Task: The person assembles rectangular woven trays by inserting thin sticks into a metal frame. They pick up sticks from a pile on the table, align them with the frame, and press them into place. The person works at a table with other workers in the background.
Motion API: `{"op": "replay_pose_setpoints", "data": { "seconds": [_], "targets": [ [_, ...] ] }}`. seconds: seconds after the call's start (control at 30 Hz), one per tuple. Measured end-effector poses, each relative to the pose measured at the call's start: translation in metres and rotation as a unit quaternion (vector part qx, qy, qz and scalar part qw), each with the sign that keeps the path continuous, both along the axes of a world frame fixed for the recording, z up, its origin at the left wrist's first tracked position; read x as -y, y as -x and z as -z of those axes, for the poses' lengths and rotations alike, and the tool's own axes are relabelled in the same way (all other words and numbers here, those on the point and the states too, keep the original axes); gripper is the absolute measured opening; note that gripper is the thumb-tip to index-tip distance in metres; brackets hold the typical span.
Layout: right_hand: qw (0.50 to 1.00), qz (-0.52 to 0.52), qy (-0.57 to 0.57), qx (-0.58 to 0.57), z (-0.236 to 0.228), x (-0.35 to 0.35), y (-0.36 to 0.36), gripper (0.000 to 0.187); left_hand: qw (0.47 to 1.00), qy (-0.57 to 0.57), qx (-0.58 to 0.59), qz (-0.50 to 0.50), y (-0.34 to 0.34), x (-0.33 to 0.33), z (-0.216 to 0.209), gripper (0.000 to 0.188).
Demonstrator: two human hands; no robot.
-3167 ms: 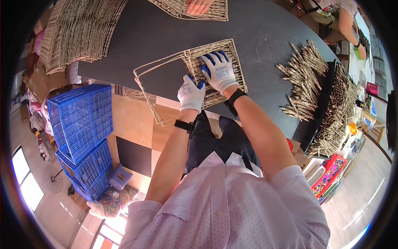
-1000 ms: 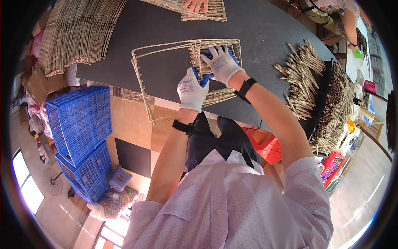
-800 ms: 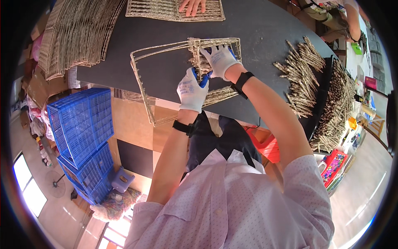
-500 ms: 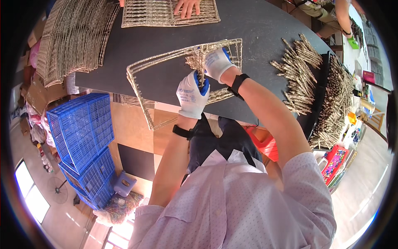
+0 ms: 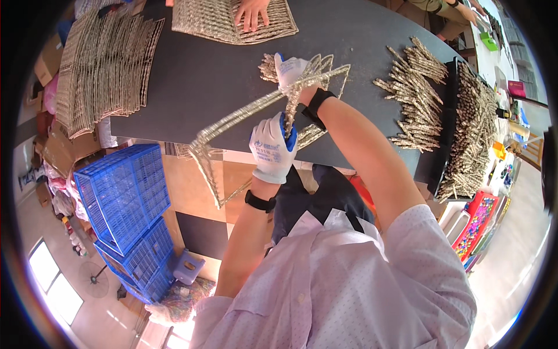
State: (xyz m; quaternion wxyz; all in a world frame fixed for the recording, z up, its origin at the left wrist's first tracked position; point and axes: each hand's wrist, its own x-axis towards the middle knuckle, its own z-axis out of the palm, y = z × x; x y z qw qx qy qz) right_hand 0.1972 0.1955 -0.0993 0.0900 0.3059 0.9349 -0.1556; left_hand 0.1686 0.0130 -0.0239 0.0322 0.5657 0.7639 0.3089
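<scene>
Both my hands wear white gloves with blue palms. A gold, glittery rectangular wire frame (image 5: 250, 109) is tilted up over the dark table's near edge, its lower left corner hanging past it. My left hand (image 5: 271, 148) is closed around a gold twisted strip (image 5: 290, 111) that runs up to the frame's long side. Beyond that side, my right hand (image 5: 292, 71) is partly hidden by the frame. A short bundle of gold twisted strips (image 5: 268, 68) sticks out from its left, and the hand seems closed on it.
Loose gold strips (image 5: 415, 99) lie at the right beside a black tray (image 5: 446, 125) packed with more. Stacked gold racks (image 5: 107, 70) stand far left. Another person's hand (image 5: 253, 13) rests on a gold rack (image 5: 203, 17) across the table. Blue crates (image 5: 125, 195) are stacked at left.
The frame has tilted up and its near left corner has dropped lower. My right hand has moved up and left with the strip bundle; my left hand has shifted slightly down.
</scene>
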Motion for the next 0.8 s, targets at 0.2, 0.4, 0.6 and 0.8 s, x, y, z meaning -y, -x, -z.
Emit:
{"op": "replay_pose_setpoints", "data": {
  "seconds": [0.2, 0.4, 0.6, 0.8],
  "targets": [
    [1.000, 0.020, 0.006, -0.005, -0.006, -0.007, 0.003, 0.059, 0.986, 0.085, 0.099, -0.102, 0.025, -0.013, 0.019, 0.045],
    [0.989, -0.115, -0.005, 0.094, -0.017, 0.004, 0.005, 0.057, 0.997, 0.019, 0.048, -0.064, 0.029, -0.030, 0.019, 0.047],
    [0.971, -0.141, -0.181, -0.073, 0.017, 0.021, 0.005, 0.057, 0.997, -0.061, 0.031, 0.017, -0.008, -0.028, -0.011, 0.040],
    [0.974, -0.147, -0.172, -0.028, 0.023, 0.034, 0.010, 0.068, 0.998, -0.054, 0.035, 0.008, -0.027, -0.014, -0.017, 0.038]
  ]
}}
